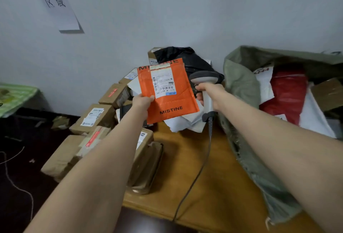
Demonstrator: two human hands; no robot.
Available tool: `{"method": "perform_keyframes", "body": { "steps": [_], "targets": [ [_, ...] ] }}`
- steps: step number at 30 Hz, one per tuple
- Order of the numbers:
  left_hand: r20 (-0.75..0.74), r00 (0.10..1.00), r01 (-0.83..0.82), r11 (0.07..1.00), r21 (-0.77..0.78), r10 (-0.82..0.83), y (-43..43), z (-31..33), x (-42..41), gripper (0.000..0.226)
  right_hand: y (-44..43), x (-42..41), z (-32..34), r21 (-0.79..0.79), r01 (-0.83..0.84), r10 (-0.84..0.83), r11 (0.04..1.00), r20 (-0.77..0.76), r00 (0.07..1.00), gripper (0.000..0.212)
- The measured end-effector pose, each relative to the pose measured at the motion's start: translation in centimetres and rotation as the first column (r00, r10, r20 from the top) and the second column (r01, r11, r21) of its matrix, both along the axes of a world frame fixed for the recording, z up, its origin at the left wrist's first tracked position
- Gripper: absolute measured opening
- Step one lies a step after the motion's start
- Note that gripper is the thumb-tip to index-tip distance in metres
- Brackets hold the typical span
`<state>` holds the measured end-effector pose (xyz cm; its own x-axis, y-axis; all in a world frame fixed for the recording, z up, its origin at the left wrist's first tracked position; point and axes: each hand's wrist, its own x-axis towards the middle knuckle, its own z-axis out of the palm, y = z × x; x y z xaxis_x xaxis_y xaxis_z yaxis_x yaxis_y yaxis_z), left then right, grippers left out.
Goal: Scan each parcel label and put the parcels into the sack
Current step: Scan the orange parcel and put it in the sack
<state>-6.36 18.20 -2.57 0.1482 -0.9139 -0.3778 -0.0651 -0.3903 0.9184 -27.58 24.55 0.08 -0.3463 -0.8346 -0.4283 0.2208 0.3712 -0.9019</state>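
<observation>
Wooden table (213, 186), nearest, lies below the orange parcel (167, 91). Cardboard boxes (96, 116) are stacked to the parcel's lower left. Left hand (142, 101) pinches the parcel's lower-left edge, holding it upright, with the white label (163, 82) facing the camera. Right hand (211, 93), just right of the parcel, wraps around the handle of the scanner (204, 79). The open green sack (241, 84), with parcels inside, lies to the right. A black bag (193, 60) sits behind.

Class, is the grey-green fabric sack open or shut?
Open. The grey-green fabric sack gapes, showing a red plastic parcel inside.
</observation>
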Motion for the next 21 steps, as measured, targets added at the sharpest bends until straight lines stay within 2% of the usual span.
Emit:
{"method": "perform_keyframes", "body": {
  "steps": [2, 6, 7, 11, 15, 18, 20, 21],
  "targets": [
    [0.007, 1.0, 0.005, 1.0, 0.001, -0.005, 1.9, 0.3, -0.8, 0.034, 1.7, -0.6, 0.5, -0.011, 0.02, -0.02, 1.0, 0.023, 1.0, 0.008],
    [0.004, 1.0, 0.012, 1.0, -0.022, -0.012, 5.1, 2.1, -3.6, 0.034, 4.9, -2.8, 2.1, -0.091, 0.095, -0.094, 0.991, 0.017, 0.995, 0.043],
    [-0.003, 1.0, 0.019, 0.999, -0.038, -0.019, 5.8, 2.8, -4.6, 0.034, 5.6, -3.7, 2.4, -0.105, 0.1, -0.098, 0.989, 0.024, 0.995, 0.046],
    [-0.05, 0.997, 0.048, 0.992, -0.114, -0.054, 7.9, 5.5, -10.0, 0.03, 8.5, -8.1, 5.1, -0.201, 0.074, -0.062, 0.977, 0.068, 0.996, 0.021],
    [-0.082, 0.987, 0.127, 0.983, -0.132, -0.138, 9.3, 6.5, -17.3, 0.029, 11.1, -14.2, 6.9, -0.204, 0.009, 0.009, 0.979, 0.086, 0.996, 0.025],
    [-0.088, 0.975, 0.192, 0.973, -0.129, -0.205, 11.0, 6.0, -24.0, 0.03, 13.4, -19.5, 7.4, -0.17, -0.006, 0.01, 0.985, 0.021, 1.0, 0.019],
    [-0.003, 0.98, 0.196, 0.97, -0.145, -0.199, 12.1, 5.1, -28.1, 0.046, 14.6, -23.2, 7.2, -0.167, 0.054, -0.067, 0.984, -0.07, 0.995, 0.021],
    [0.126, 0.975, 0.197, 0.971, -0.133, -0.181, 12.6, 4.5, -29.6, 0.065, 15.0, -24.9, 6.9, -0.165, 0.089, -0.11, 0.982, -0.12, 0.987, 0.026]
  ]
}}
